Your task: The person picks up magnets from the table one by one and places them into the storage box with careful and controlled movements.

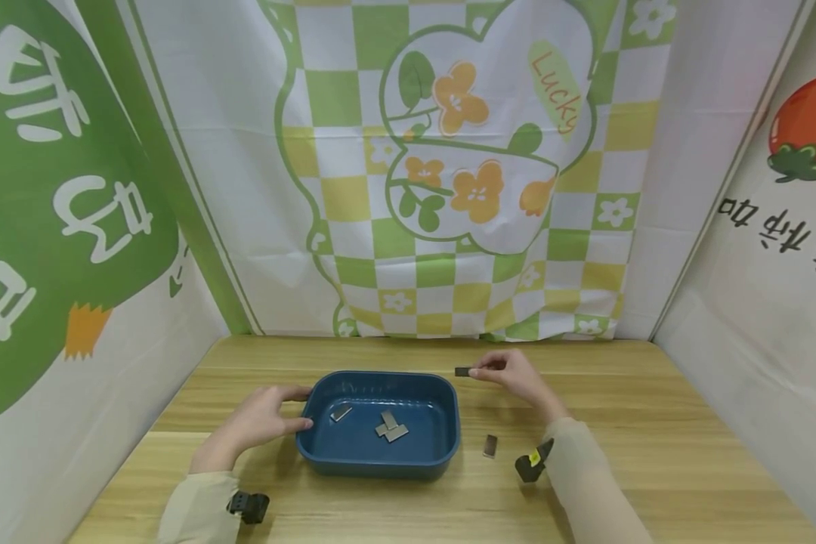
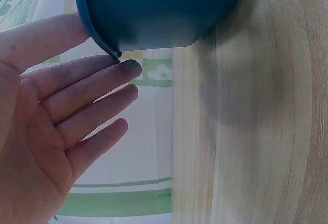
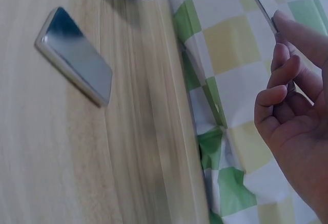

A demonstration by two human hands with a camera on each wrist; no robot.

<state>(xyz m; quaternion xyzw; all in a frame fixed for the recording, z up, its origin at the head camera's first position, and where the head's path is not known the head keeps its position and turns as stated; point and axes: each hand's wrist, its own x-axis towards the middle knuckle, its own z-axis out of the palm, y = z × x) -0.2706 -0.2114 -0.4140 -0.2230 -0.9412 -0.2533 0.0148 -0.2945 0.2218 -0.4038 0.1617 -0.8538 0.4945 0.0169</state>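
A blue rectangular tray sits on the wooden table. My left hand touches its left rim, fingers fairly straight; in the left wrist view the left hand shows its palm beside the tray wall. My right hand holds a small flat metal block by one end, beyond the tray's far right corner. In the right wrist view, thumb and finger of the right hand pinch that block, with the other fingers curled. Another shiny metal block lies on the table right of the tray.
Inside the tray, one metal block lies near the left side and a cluster of blocks right of the middle. A checked green and yellow curtain hangs behind the table's far edge. White printed cloths flank both sides.
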